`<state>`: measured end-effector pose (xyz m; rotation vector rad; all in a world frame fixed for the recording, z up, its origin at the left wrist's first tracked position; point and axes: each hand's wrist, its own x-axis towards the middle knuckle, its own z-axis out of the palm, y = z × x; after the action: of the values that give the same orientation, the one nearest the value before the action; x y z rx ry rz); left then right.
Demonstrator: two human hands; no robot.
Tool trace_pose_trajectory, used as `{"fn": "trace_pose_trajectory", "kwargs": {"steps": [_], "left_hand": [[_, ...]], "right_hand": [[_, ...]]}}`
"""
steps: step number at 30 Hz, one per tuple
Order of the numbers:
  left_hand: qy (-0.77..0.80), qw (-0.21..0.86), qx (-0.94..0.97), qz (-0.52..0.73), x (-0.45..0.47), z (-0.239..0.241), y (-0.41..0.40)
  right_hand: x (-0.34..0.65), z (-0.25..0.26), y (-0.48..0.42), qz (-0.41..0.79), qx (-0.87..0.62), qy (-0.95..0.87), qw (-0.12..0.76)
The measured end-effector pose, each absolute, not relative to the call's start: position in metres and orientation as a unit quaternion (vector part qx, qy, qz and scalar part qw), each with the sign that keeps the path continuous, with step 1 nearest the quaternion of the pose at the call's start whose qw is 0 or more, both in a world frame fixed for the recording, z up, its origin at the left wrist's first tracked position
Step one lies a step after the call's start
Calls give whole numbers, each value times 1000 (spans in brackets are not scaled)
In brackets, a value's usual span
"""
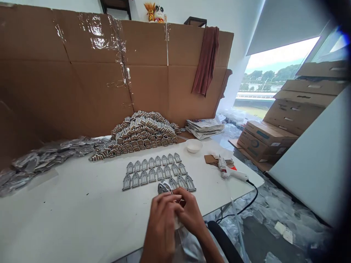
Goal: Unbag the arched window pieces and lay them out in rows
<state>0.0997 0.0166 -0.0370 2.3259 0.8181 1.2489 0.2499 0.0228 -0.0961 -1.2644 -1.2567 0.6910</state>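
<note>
Several rows of grey arch-shaped pieces [153,171] lie flat on the white table [82,212], so I judge a good part is laid out, while the pile [142,133] behind them is not yet laid out. The left hand [161,223] and the right hand [190,213] are closed together, both holding one more arch piece [162,188] at the near table edge, just beside the front row.

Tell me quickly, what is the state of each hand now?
Left hand: shut on the grey arch-shaped piece.
Right hand: fingers curled beside it; whether it holds cannot be told.
</note>
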Motion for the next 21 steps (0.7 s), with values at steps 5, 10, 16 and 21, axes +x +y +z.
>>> {"fn": "trace_pose_trajectory", "kwargs": {"steps": [5, 10, 16, 21], "left_hand": [[451, 248, 690, 509, 67, -55, 24], [489, 279, 670, 484, 73, -73, 27], [426, 194, 752, 465, 83, -88, 23], [424, 171, 753, 474, 80, -87, 16]], "right_hand": [[249, -85, 20, 313, -556, -529, 560], [248, -86, 21, 327, -558, -527, 551], [249, -90, 23, 365, -543, -501, 567], [251, -91, 20, 401, -500, -513, 571]]}}
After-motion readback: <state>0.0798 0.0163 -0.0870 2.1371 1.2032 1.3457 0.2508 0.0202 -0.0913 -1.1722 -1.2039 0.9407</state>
